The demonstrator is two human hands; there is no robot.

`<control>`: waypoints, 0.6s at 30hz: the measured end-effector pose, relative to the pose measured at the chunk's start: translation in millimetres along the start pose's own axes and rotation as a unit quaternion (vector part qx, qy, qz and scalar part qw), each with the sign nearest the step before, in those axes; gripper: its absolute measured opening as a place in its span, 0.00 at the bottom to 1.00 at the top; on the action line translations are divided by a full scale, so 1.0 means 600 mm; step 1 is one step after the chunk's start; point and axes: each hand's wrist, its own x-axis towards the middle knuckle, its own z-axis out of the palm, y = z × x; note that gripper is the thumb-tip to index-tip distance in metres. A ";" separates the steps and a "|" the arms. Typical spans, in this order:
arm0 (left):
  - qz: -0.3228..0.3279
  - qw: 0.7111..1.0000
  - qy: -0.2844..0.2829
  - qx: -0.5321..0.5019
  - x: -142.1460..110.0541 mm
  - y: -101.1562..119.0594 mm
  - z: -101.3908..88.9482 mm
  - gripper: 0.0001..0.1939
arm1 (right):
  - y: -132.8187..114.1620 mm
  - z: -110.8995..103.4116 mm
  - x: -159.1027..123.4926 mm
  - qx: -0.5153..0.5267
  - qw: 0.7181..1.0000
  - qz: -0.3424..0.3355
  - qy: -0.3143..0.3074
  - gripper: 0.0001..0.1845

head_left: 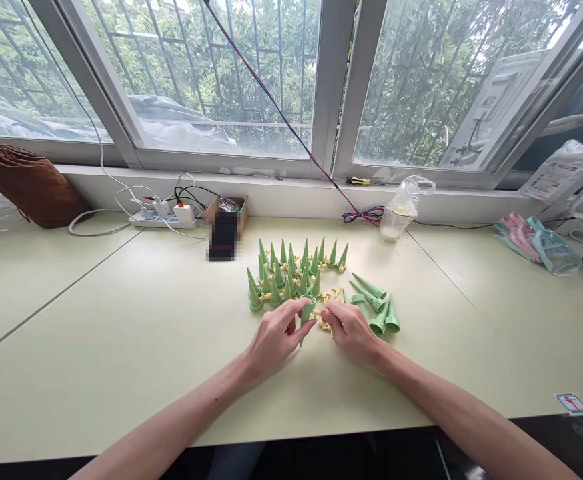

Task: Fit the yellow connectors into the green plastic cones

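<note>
My left hand [280, 333] is closed around a green plastic spike [307, 311], its open end up and its point down. Beside it, my right hand [349, 328] pinches a small yellow valve [316, 313] against the spike's side. Behind my hands stand several green spikes [276, 293] in rows, points up, with yellow valves fitted at their sides. To the right lie several loose green spikes [379, 303] on their sides. Small yellow valves [327, 297] are scattered between the rows and the loose spikes, partly hidden by my right hand.
A small cardboard box [244, 217] and a power strip [166, 219] with cables are at the back left. A plastic bag with a cup [396, 217] stands at the back right. Packaged pink and green items [541, 243] lie far right, a brown bag [31, 187] far left.
</note>
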 end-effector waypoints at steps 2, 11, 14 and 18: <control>0.015 1.000 0.004 0.005 0.001 -0.001 0.001 0.12 | -0.001 0.000 0.000 0.005 1.000 -0.002 0.002 0.19; 0.031 0.999 0.009 -0.013 0.003 -0.015 -0.005 0.19 | -0.017 -0.004 0.007 0.034 0.998 0.030 0.035 0.20; 0.069 0.997 -0.005 -0.034 0.007 -0.014 -0.010 0.18 | -0.015 -0.006 0.009 0.044 0.996 0.055 0.048 0.21; 0.093 0.992 -0.061 -0.062 0.010 -0.007 -0.013 0.20 | -0.010 -0.007 0.010 0.049 0.994 0.075 0.063 0.22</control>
